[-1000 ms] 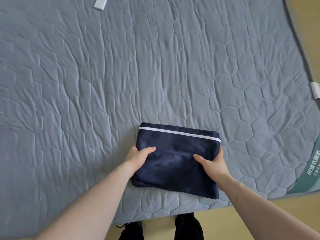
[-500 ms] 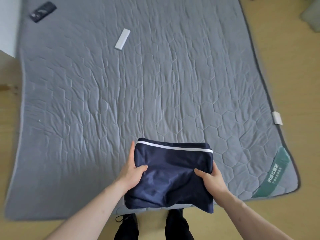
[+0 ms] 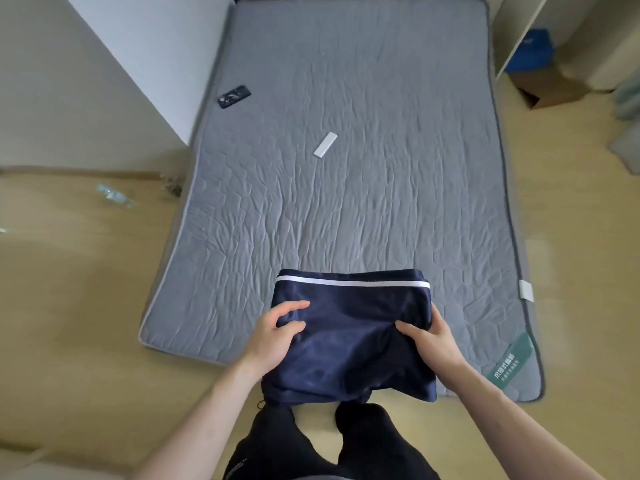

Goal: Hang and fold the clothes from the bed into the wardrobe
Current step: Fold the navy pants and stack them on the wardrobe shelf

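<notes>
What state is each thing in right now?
shorts: folded, held at the mattress's near edge
left hand: grips the shorts' left side
right hand: grips the shorts' right side
mattress: bare, wrinkled
phone: lying flat
white remote: lying flat

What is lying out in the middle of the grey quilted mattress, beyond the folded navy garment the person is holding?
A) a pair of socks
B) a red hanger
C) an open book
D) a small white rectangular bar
D: a small white rectangular bar lies alone on the grey quilted mattress, well beyond the folded navy garment with a white stripe held by the left hand and right hand.
</notes>
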